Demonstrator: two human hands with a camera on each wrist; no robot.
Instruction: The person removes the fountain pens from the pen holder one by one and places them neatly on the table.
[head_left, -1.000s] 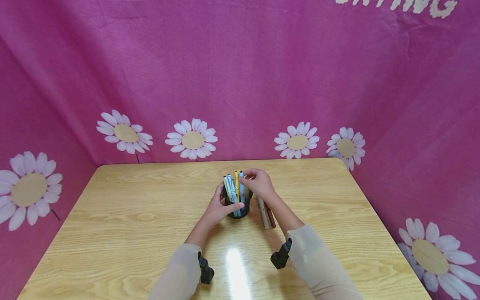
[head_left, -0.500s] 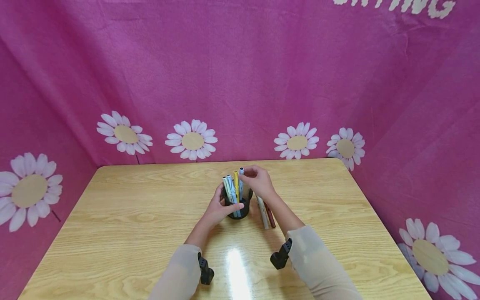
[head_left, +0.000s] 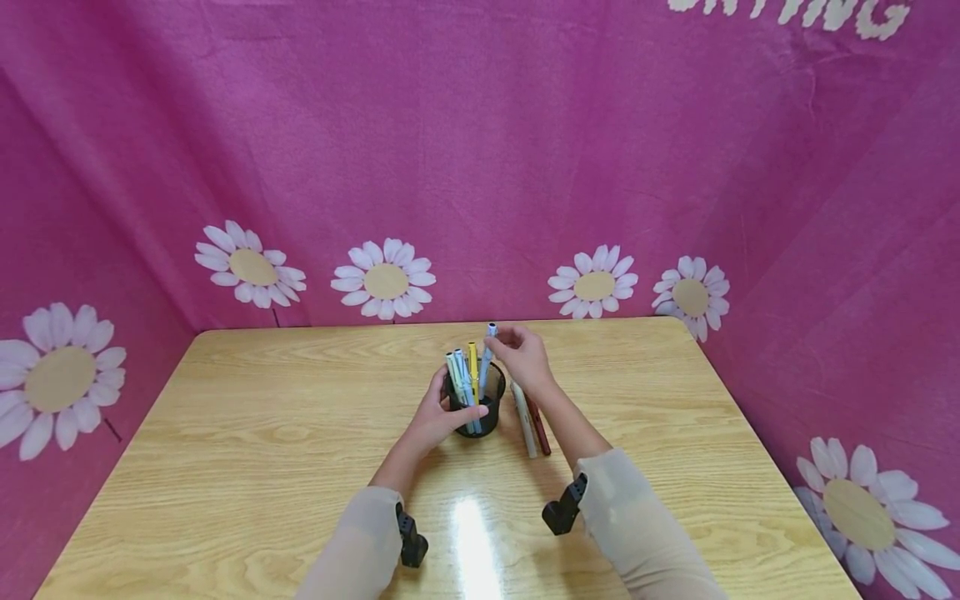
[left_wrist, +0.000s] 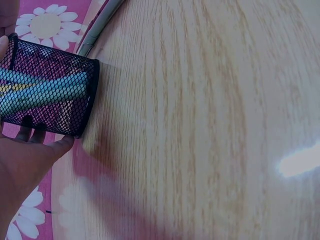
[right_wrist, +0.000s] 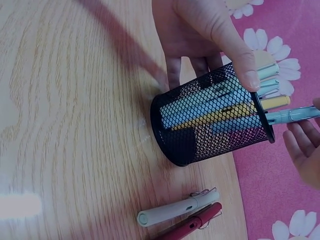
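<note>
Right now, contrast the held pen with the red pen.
The held pen is light blue, pinched by the right hand; the red pen lies untouched on the table. The held pen's lower part is inside the mesh holder; the red pen is outside it. Both are slender.
</note>
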